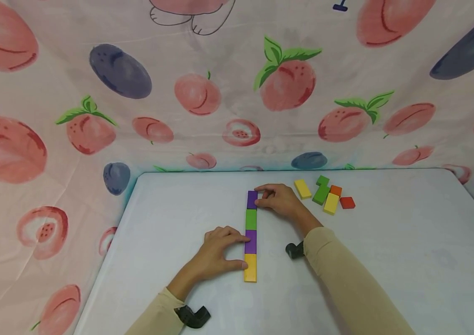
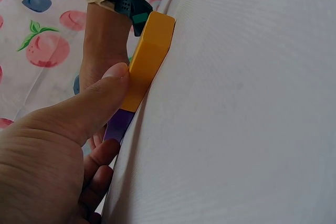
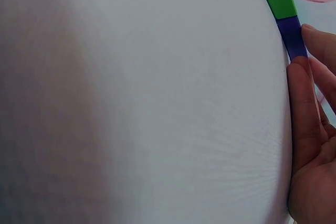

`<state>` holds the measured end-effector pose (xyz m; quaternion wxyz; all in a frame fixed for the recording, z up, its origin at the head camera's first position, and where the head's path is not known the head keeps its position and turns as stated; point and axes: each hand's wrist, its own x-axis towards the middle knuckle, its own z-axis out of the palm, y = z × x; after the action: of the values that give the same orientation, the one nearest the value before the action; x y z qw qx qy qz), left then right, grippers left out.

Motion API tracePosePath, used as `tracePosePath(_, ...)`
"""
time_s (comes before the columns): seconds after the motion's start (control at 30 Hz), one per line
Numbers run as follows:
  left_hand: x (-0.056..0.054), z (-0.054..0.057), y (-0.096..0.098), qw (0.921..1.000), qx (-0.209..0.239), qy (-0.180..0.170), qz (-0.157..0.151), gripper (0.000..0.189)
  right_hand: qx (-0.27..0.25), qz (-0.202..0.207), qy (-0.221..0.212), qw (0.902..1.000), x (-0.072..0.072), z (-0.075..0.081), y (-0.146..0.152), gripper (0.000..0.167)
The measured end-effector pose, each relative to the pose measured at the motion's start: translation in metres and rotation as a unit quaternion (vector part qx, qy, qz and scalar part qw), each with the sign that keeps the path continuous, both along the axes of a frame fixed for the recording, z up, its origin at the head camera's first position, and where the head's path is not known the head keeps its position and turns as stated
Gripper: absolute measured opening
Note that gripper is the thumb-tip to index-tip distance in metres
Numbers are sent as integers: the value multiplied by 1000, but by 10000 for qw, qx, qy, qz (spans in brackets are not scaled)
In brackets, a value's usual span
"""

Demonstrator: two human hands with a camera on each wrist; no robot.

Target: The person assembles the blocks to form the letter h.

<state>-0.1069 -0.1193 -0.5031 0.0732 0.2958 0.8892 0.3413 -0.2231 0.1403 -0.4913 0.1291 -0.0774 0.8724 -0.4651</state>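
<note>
A straight row of blocks lies on the white table, pointing away from me. Nearest is an orange-yellow block (image 1: 250,274), then a purple block (image 1: 251,245), a green block (image 1: 251,219) and another purple block (image 1: 251,197) at the far end. From the left side my left hand (image 1: 217,253) touches the row, thumb on the orange-yellow block and a fingertip on the nearer purple one. My right hand (image 1: 280,200) reaches in from the right, its thumb and index fingertip against the far purple block. Neither hand's fingers wrap around a block.
Right of the row, toward the back edge, lie loose blocks: a yellow one (image 1: 303,189), two green ones (image 1: 321,194), another yellow (image 1: 331,204), an orange one (image 1: 336,190) and a red one (image 1: 347,203). Fruit-patterned cloth (image 1: 157,153) hangs behind the table.
</note>
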Motion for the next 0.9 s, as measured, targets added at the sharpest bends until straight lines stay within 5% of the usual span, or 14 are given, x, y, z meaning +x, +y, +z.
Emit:
tracePosePath(0.4, 0, 0, 1, 9999, 23, 155, -42, 56, 51, 45, 41, 10000, -1, -2, 1, 41)
tracePosePath(0.9, -1, 1, 1, 10000, -10, -83, -24, 56, 139, 78, 54, 9999, -2, -5, 1, 41)
